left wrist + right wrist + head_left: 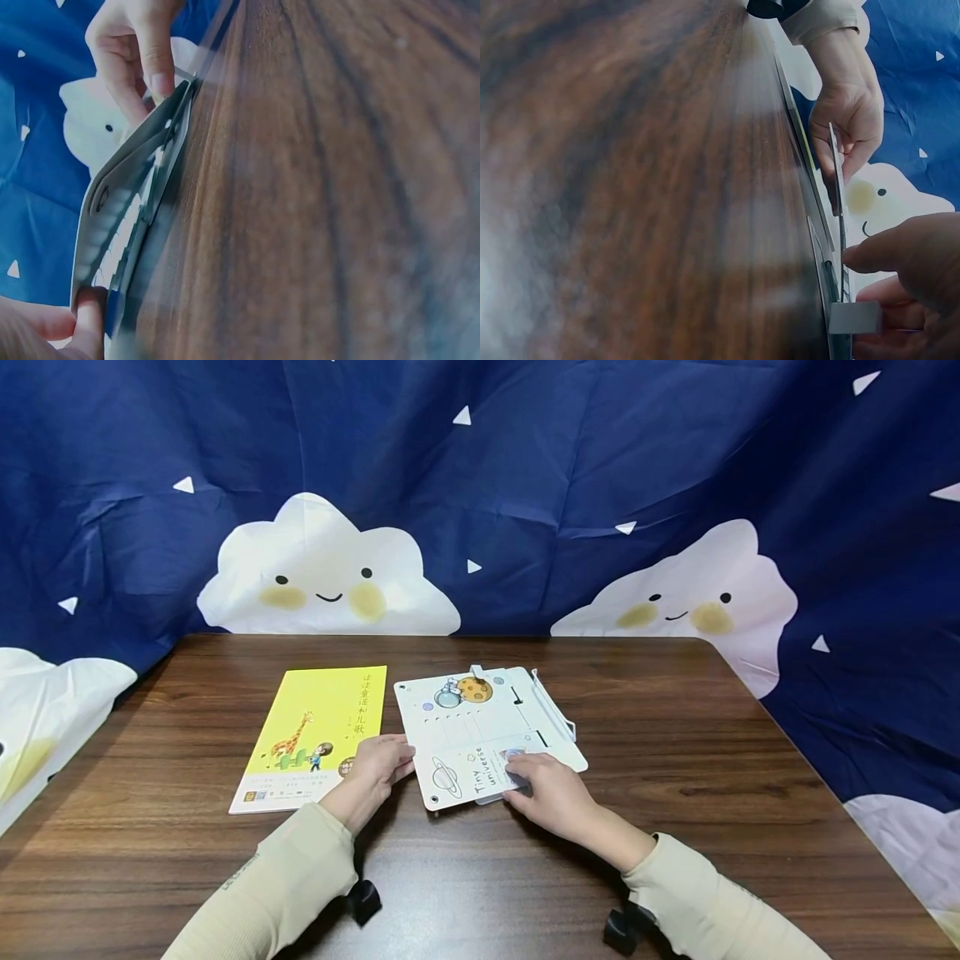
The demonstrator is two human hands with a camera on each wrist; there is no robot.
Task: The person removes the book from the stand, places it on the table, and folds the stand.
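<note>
A white folding book stand printed with planets and "Tiny universe" lies in front of me, its left edge lifted. My left hand pinches that edge. In the left wrist view, the stand's front plate angles away from a second layer beneath, and fingertips reach under its edge. My right hand grips the near edge toward the right, with fingers over the printed face and the thumb at the border. A grey clip sticks out beside the right fingers in the right wrist view.
To the left, a yellow book with a giraffe on its cover lies flat, close to my left hand. The dark wooden table extends to a blue curtain with clouds behind it. Black wrist devices hang under both sleeves.
</note>
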